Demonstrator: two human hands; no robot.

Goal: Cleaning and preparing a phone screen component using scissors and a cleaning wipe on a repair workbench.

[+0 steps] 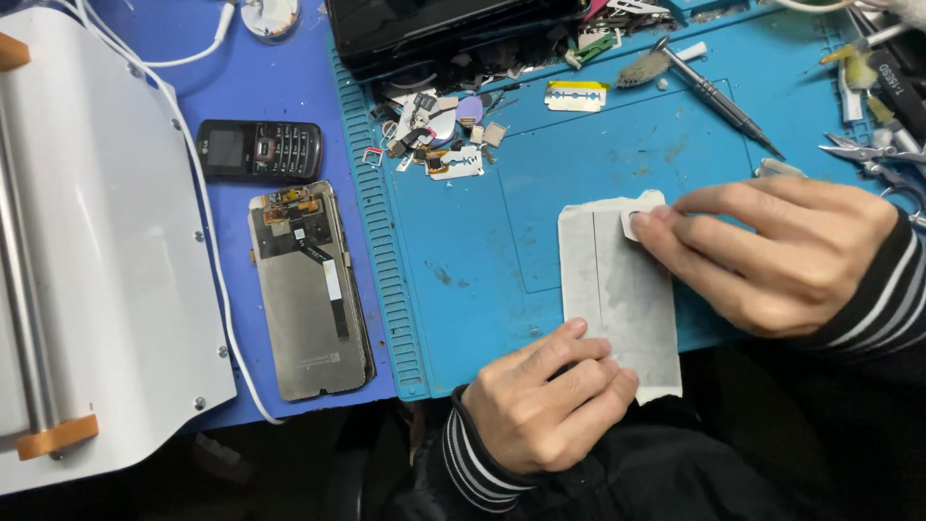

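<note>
Grey film sheet point(617, 289), rectangular, lay flat on the blue work mat point(463, 260), its near end overhanging the mat's near edge. Left hand point(545, 400) rested on the sheet's near corner, fingers curled and pressed together, holding it down. Right hand point(772, 251) lay at the sheet's far right corner, fingers extended and close together, thumb and forefinger pinching a small white tab point(632, 224) there. Left of the sheet, off the mat on the blue table surface, lay a phone display panel point(311, 289), back side up with a flex cable showing; just beyond it a black keypad phone point(258, 150). Further left of the sheet stood a white machine point(96, 241) with orange end caps and a white cable point(207, 222) along its edge. Beyond the sheet, on the mat: a heap of small parts point(439, 130), two razor blades point(575, 95), a screwdriver point(719, 96). Tweezers point(868, 152) lay beyond the right hand.
</note>
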